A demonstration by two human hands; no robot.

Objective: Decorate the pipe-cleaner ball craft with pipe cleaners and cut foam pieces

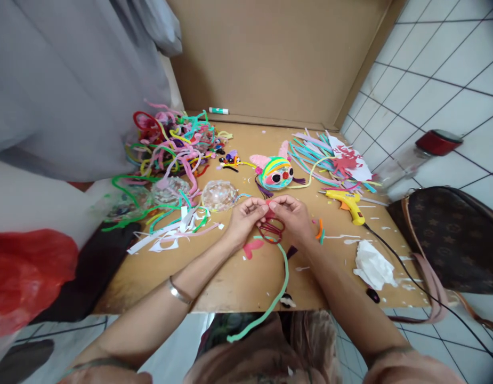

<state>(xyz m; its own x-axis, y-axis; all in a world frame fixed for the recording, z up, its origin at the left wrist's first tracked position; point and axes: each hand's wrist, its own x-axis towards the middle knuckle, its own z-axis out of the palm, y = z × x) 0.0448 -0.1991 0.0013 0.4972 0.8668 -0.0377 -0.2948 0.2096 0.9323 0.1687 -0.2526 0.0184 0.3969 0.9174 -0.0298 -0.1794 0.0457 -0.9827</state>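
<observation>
Two bare hands together over the middle of the wooden table, between its far and near edges. Left hand: thumb and fingers pinched on a small red piece, no gap at the tips. Right hand: same pinch, on the other side of the same piece. Much of the piece is hidden by the fingers; its full shape cannot be told.

Just below the fingertips, a coil of dark red cord; whether it is joined to the piece cannot be told. A pale green pipe cleaner curves from near the coil and out past the near edge. Flat pinkish-red cutout beside the coil, toward the left edge.

Beyond the hands, toward the far edge: a decorated ball with pink ears, black eyes and a red nose. A clear ball lies to its left, nearer the left edge.

Far left corner: tangled heap of coloured pipe cleaners. Far right corner: straighter bundle, a white paper with a red figure on it. Marker along the far edge. Toward the right edge: yellow glue gun on its side, crumpled tissue closer to the near right corner.
</observation>
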